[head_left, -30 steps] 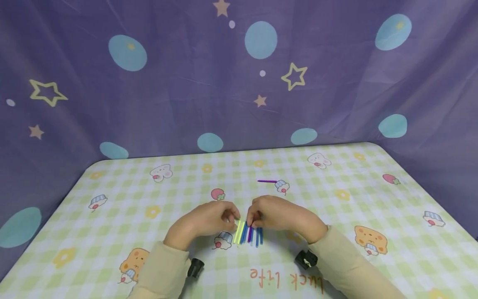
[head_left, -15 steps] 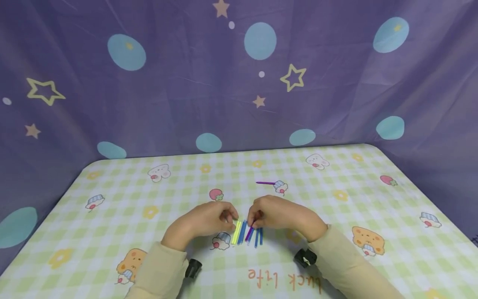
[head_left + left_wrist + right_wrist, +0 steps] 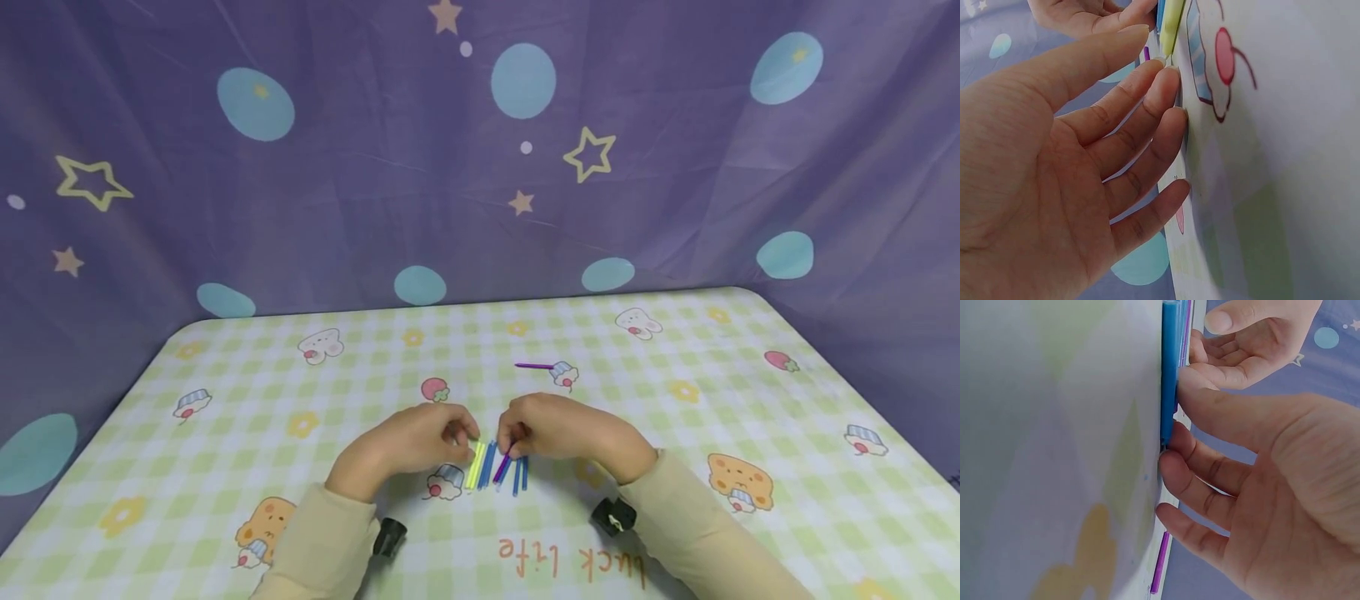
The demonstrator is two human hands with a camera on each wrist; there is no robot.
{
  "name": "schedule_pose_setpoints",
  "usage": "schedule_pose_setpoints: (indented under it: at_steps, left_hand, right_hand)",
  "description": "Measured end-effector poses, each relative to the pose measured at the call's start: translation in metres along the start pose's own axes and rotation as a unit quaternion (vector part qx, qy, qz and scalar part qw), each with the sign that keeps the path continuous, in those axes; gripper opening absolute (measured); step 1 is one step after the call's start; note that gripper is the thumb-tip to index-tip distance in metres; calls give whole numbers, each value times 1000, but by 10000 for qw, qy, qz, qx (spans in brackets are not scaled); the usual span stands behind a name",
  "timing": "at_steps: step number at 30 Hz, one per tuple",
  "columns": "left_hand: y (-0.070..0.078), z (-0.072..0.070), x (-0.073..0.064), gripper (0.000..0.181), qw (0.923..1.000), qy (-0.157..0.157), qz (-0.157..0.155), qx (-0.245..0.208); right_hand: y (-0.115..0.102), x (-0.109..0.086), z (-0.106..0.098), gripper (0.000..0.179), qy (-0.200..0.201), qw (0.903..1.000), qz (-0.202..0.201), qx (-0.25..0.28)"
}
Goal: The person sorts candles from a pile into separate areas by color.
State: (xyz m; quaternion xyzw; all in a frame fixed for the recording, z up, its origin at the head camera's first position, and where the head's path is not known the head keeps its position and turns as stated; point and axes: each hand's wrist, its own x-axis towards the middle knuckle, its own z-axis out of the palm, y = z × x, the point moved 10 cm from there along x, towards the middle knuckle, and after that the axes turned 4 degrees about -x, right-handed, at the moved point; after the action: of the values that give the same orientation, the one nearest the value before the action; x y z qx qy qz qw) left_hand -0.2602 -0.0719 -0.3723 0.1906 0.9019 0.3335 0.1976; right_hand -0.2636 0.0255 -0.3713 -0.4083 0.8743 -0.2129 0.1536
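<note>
Thin coloured sticks lie in a row between the two hands in the head view. Yellow sticks [image 3: 476,465] are at the left end, with blue sticks [image 3: 487,465] beside them and more blue sticks [image 3: 521,477] at the right. A purple stick [image 3: 503,468] slants among the blue ones, its far end pinched in the fingertips of my right hand [image 3: 558,427]. My left hand [image 3: 420,437] is beside the yellow sticks; in the left wrist view its fingers are loosely bent, thumb apart, fingertips close to the yellow stick's [image 3: 1173,28] end. A blue stick [image 3: 1170,375] partly hides the right hand's grip.
Another purple stick [image 3: 534,366] lies alone farther back, beside a printed cupcake. A green and white checked cloth [image 3: 375,367] covers the table. Behind it hangs a purple curtain [image 3: 337,208]. Black wrist devices [image 3: 389,538] are at both cuffs.
The purple stick at the right fingertips has turned from nearly lengthwise to slanted, its near end swinging left. Both hands have stayed nearly in place.
</note>
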Motion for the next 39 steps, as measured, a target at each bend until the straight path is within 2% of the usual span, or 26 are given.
schedule_pose_setpoints:
  at_steps: [15, 23, 39]
  left_hand:
    - [-1, 3, 0, 16, 10000, -46, -73, 12]
    - [-1, 4, -1, 16, 10000, -36, -1, 22]
    - [-1, 1, 0, 15, 10000, -19, -34, 33]
  right_hand:
    - [-3, -3, 0, 16, 37, 9997, -60, -241]
    - [-5, -5, 2, 17, 95, 9993, -59, -348]
    - [-5, -3, -7, 18, 313, 9989, -22, -362]
